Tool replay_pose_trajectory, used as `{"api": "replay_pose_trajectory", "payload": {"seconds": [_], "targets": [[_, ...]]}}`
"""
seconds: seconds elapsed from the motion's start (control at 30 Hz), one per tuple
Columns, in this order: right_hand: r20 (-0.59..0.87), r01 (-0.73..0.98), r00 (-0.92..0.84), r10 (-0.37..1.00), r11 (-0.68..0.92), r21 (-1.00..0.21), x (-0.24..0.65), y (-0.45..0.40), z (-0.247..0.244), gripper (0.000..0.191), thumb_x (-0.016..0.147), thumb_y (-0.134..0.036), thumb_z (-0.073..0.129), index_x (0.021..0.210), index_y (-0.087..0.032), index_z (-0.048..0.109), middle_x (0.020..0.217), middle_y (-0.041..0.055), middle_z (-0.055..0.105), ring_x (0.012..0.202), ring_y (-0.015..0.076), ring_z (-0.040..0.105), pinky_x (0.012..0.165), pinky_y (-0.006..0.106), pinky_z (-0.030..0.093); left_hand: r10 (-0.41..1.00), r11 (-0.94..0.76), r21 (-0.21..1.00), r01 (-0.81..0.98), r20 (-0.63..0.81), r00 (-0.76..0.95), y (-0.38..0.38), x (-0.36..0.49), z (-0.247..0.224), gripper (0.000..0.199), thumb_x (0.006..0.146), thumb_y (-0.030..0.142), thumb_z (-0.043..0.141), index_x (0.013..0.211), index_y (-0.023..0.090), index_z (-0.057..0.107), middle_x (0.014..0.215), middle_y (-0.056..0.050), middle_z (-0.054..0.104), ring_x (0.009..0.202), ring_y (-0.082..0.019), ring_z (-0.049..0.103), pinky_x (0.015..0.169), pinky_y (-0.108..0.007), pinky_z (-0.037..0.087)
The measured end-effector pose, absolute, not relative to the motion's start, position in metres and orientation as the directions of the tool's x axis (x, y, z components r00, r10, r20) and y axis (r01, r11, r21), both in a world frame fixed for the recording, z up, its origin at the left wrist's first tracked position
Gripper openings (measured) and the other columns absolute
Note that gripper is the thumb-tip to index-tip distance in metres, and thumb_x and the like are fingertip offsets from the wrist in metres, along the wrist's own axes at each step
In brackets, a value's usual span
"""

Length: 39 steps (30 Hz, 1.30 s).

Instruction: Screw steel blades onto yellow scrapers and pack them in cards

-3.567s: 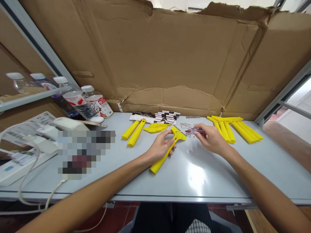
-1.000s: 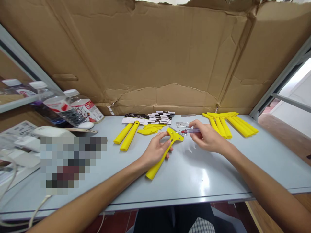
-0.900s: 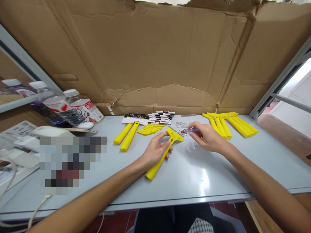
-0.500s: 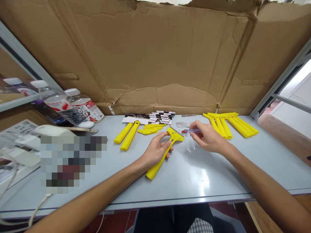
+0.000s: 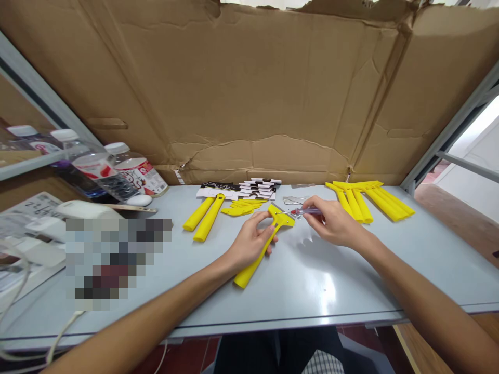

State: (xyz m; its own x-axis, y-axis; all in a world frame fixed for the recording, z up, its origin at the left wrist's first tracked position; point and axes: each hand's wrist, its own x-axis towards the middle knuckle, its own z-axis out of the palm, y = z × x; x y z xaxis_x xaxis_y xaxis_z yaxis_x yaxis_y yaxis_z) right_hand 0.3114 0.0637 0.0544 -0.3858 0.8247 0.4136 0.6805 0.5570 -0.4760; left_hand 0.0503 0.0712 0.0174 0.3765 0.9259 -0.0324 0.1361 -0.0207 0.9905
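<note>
My left hand (image 5: 255,240) is closed round the neck of a yellow plastic scraper (image 5: 249,271), whose wide head points away from me. Between the fingers of my right hand (image 5: 331,222) is a screwdriver (image 5: 310,211) with a clear handle and a red collar. Its thin shaft reaches left to the scraper's head, with the tip at or near a small screw there. Another screw shows on the head's right side. Tiny loose screws (image 5: 298,216) lie on the table just beyond the head. Thin metal blades (image 5: 295,200) rest behind my right hand.
Yellow handles (image 5: 205,218) and flat yellow pieces (image 5: 242,209) lie left of centre, by black and white cards (image 5: 257,188). More yellow scrapers (image 5: 366,200) sit at the right back. Bottles (image 5: 136,169) stand at left, near a white cable (image 5: 64,337). Cardboard (image 5: 265,93) walls the back.
My right hand has shifted very slightly on the screwdriver. My left hand and the scraper have stayed in place.
</note>
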Motion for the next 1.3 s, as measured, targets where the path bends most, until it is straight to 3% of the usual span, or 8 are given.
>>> {"api": "replay_pose_trajectory", "payload": {"seconds": [0.2, 0.3, 0.43, 0.53, 0.77, 0.93, 1.13, 1.3], "targets": [[0.434, 0.720, -0.312, 0.845, 0.509, -0.473, 0.310, 0.067, 0.052, 0.030, 0.107, -0.046, 0.054, 0.097, -0.022, 0.067, 0.058, -0.0031, 0.057, 0.053, 0.0151, 0.047, 0.063, 0.031, 0.034, 0.935, -0.042, 0.991, 0.130, -0.007, 0.354, 0.070, 0.049, 0.014, 0.054, 0.095, 0.046, 0.074, 0.136, 0.013, 0.059, 0.090, -0.002, 0.064, 0.061, -0.014, 0.066, 0.054, -0.030, 0.057], [0.395, 0.743, -0.321, 0.861, 0.487, -0.458, 0.310, 0.064, 0.057, 0.027, 0.107, -0.046, 0.054, 0.098, -0.023, 0.063, 0.054, -0.0056, 0.051, 0.052, 0.0152, 0.044, 0.062, 0.031, 0.031, 0.938, -0.046, 0.992, 0.119, 0.002, 0.348, 0.070, 0.050, 0.014, 0.053, 0.095, 0.045, 0.074, 0.135, 0.014, 0.060, 0.101, -0.005, 0.064, 0.065, -0.015, 0.069, 0.052, -0.029, 0.058], [0.342, 0.732, -0.356, 0.869, 0.488, -0.476, 0.311, 0.060, 0.061, 0.016, 0.101, -0.033, 0.059, 0.113, -0.023, 0.057, 0.067, -0.0040, 0.061, 0.058, 0.0168, 0.050, 0.061, 0.030, 0.033, 0.943, -0.054, 0.993, 0.106, 0.016, 0.332, 0.070, 0.051, 0.015, 0.052, 0.092, 0.044, 0.077, 0.131, 0.014, 0.061, 0.121, -0.012, 0.061, 0.070, -0.014, 0.071, 0.050, -0.027, 0.058], [0.380, 0.718, -0.368, 0.849, 0.519, -0.463, 0.312, 0.062, 0.059, 0.012, 0.104, -0.033, 0.058, 0.109, -0.023, 0.060, 0.080, 0.0020, 0.070, 0.065, 0.0177, 0.057, 0.065, 0.031, 0.037, 0.942, -0.059, 0.993, 0.102, 0.021, 0.335, 0.071, 0.051, 0.013, 0.051, 0.092, 0.044, 0.077, 0.131, 0.014, 0.061, 0.129, -0.015, 0.058, 0.072, -0.014, 0.072, 0.049, -0.026, 0.059], [0.462, 0.742, -0.356, 0.812, 0.546, -0.389, 0.313, 0.067, 0.053, 0.029, 0.110, -0.044, 0.054, 0.100, -0.020, 0.069, 0.073, 0.0031, 0.068, 0.061, 0.0167, 0.053, 0.066, 0.030, 0.034, 0.937, -0.120, 0.988, 0.097, 0.080, 0.340, 0.072, 0.051, 0.007, 0.045, 0.095, 0.044, 0.075, 0.128, 0.016, 0.063, 0.151, -0.019, 0.044, 0.076, -0.015, 0.075, 0.047, -0.027, 0.060], [0.422, 0.834, -0.347, 0.838, 0.481, -0.269, 0.312, 0.066, 0.056, 0.052, 0.112, -0.056, 0.047, 0.077, -0.022, 0.065, 0.055, 0.0010, 0.053, 0.055, 0.0165, 0.043, 0.062, 0.032, 0.023, 0.933, -0.128, 0.986, 0.108, 0.083, 0.350, 0.072, 0.050, 0.007, 0.047, 0.097, 0.046, 0.074, 0.132, 0.016, 0.064, 0.151, -0.019, 0.044, 0.079, -0.016, 0.076, 0.048, -0.027, 0.061], [0.387, 0.810, -0.346, 0.854, 0.481, -0.335, 0.309, 0.058, 0.060, 0.023, 0.103, -0.039, 0.060, 0.115, -0.021, 0.066, 0.075, 0.0018, 0.069, 0.061, 0.0178, 0.056, 0.064, 0.030, 0.032, 0.934, -0.133, 0.984, 0.116, 0.085, 0.348, 0.072, 0.051, 0.007, 0.047, 0.097, 0.045, 0.073, 0.133, 0.016, 0.061, 0.151, -0.018, 0.043, 0.078, -0.014, 0.075, 0.048, -0.026, 0.061], [0.469, 0.726, -0.403, 0.786, 0.587, -0.359, 0.308, 0.057, 0.056, 0.021, 0.108, -0.036, 0.056, 0.109, -0.021, 0.071, 0.088, 0.0070, 0.079, 0.064, 0.0175, 0.063, 0.067, 0.031, 0.040, 0.934, -0.146, 0.981, 0.128, 0.094, 0.345, 0.073, 0.050, 0.006, 0.043, 0.098, 0.044, 0.072, 0.131, 0.017, 0.062, 0.149, -0.018, 0.045, 0.079, -0.017, 0.075, 0.048, -0.029, 0.061]]}}
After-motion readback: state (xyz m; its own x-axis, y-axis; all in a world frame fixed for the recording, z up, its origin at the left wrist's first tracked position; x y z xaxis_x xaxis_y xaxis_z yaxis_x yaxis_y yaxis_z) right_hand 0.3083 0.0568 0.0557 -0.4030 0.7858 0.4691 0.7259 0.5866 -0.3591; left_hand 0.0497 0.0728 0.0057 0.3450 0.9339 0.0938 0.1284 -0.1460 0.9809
